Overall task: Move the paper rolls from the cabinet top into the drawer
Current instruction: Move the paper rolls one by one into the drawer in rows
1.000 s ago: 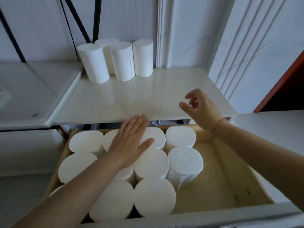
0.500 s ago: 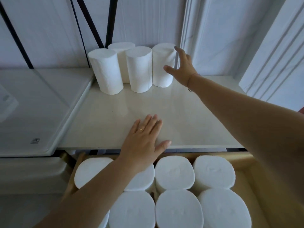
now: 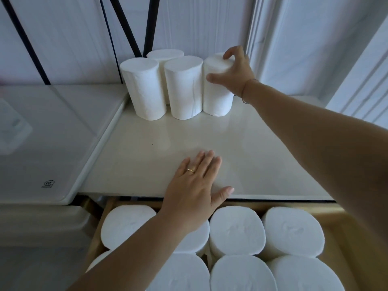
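I see right hand (image 3: 235, 74) clamped around the top of the rightmost paper roll (image 3: 216, 97), standing on the cabinet top (image 3: 147, 156). Three more rolls (image 3: 182, 89) just left of it. Left hand (image 3: 195, 185) flat, fingers spread, empty, over the front edge; drawer (image 3: 340, 227) below it packed with rolls.

Place: a home, most likely a utility or storage corner.
Walls: white marble-look panels (image 3: 199, 24) with moulded trim (image 3: 255, 38), a household finish.
Furniture: a glossy cream cabinet top (image 3: 189, 139) over a pulled-out wooden drawer (image 3: 344, 227).
Neighbour: a white appliance lid (image 3: 42, 133) with a small certification mark, set just beside the cabinet.
Stock: plain white paper rolls (image 3: 144, 89) standing on top and packed in the drawer, a household supply.
Person: bare forearms, a ring (image 3: 190, 170) on one finger, no work clothing.
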A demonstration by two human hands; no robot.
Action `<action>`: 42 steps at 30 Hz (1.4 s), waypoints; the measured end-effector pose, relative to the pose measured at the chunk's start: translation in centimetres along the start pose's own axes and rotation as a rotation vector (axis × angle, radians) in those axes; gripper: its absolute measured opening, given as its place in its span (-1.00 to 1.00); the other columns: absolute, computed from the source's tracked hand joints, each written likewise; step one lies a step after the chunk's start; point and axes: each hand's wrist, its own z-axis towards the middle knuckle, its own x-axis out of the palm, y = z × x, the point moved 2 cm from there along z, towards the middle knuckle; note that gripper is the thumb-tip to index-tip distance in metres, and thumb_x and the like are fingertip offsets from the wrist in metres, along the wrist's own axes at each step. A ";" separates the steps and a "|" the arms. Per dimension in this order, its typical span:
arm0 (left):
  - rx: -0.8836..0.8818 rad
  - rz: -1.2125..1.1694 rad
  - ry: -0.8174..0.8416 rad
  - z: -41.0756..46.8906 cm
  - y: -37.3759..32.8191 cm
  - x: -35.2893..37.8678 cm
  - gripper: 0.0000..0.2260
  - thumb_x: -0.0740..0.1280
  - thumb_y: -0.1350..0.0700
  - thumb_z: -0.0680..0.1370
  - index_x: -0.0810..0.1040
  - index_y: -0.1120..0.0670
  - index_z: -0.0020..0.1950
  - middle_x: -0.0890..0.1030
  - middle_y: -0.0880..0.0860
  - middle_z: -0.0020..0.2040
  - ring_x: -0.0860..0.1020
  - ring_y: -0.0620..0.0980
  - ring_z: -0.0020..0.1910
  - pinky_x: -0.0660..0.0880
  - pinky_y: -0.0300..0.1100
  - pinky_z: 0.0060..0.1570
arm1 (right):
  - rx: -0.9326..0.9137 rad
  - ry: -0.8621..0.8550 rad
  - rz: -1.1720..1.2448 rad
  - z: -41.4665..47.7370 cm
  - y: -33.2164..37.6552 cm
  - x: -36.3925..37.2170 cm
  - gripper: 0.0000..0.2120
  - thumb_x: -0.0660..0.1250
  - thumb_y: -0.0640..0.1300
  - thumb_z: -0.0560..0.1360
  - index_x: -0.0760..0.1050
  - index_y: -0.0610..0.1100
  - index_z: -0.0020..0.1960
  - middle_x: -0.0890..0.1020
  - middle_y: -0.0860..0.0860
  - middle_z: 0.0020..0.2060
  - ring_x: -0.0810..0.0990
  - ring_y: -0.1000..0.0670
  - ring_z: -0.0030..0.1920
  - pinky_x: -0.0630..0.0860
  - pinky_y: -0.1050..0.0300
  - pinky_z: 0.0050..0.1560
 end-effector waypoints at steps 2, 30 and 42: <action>0.001 0.001 0.008 0.1 0.1 0.2 -0.29 -0.33 -0.35 0.47 -0.12 0.00 0.53 -0.08 -0.02 0.56 -0.15 -0.09 0.51 -0.19 -0.09 0.46 | -0.028 -0.007 -0.032 -1.6 0.2 -0.7 -0.50 0.47 0.06 0.25 0.25 0.07 0.04 0.31 0.02 0.16 0.44 0.00 -0.02 0.43 0.20 -0.25; 0.137 -0.076 0.214 -8.8 -9.9 2.4 -0.31 -0.32 -0.35 0.43 -0.28 -0.06 0.49 -0.33 -0.16 0.47 -0.42 -0.24 0.39 -0.39 -0.18 0.39 | 0.172 0.247 -0.393 -35.5 -10.8 -18.7 -0.40 0.56 0.04 0.21 0.26 0.05 0.06 0.22 0.06 0.30 0.31 -0.02 0.24 0.40 0.22 0.02; 0.143 -0.079 0.200 -9.0 -9.9 2.6 -0.31 -0.31 -0.35 0.44 -0.24 -0.06 0.50 -0.30 -0.16 0.47 -0.38 -0.22 0.42 -0.37 -0.17 0.41 | 0.411 0.635 -0.485 -35.2 -10.6 -18.5 -0.24 0.34 0.27 0.39 0.06 0.13 0.45 0.30 -0.02 0.42 0.35 -0.11 0.34 0.39 -0.10 0.31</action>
